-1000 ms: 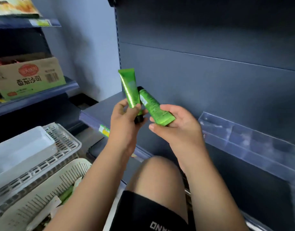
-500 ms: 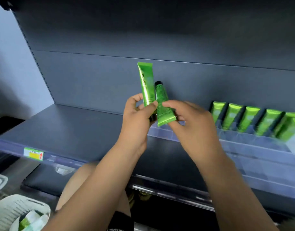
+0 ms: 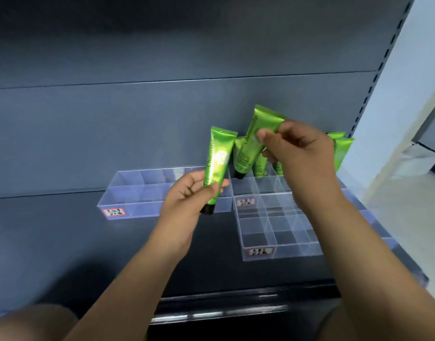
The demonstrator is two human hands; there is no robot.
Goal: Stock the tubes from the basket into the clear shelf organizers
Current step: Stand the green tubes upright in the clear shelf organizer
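two green tubes in hand, one each. left hand (image 3: 186, 193) grips the left tube (image 3: 216, 166) low on its body, thumb across the front, fingers curled behind. black cap down, crimped end up, near upright with a slight lean to the right. it hangs in the air in front of the right end of the left organizer (image 3: 142, 210), not in any cell. right hand (image 3: 300, 153) pinches the right tube (image 3: 250, 143) at its crimped top between thumb and fingers. tube tilted, top to the right, cap down at the back left corner of the rear right organizer (image 3: 246, 193). cannot tell if the cap is inside that cell or just above it. "chamomile" print reads on both.

three clear organizers on the dark shelf (image 3: 63, 242), all split into cells. left organizer runs along the shelf's back edge, two rows of cells, red-bordered label (image 3: 114, 212) at its front left corner. rear right organizer sits just beside its right end, also at the back edge. stocked tubes (image 3: 260, 166) stand cap down, crimps up, in its back row by the back panel (image 3: 113, 131), partly hidden behind the right hand; more show past the wrist near the shelf's right edge. front right organizer (image 3: 285, 253) sits directly in front of it, toward the shelf's front edge, same kind of label at its front left corner. label text too blurred to read.
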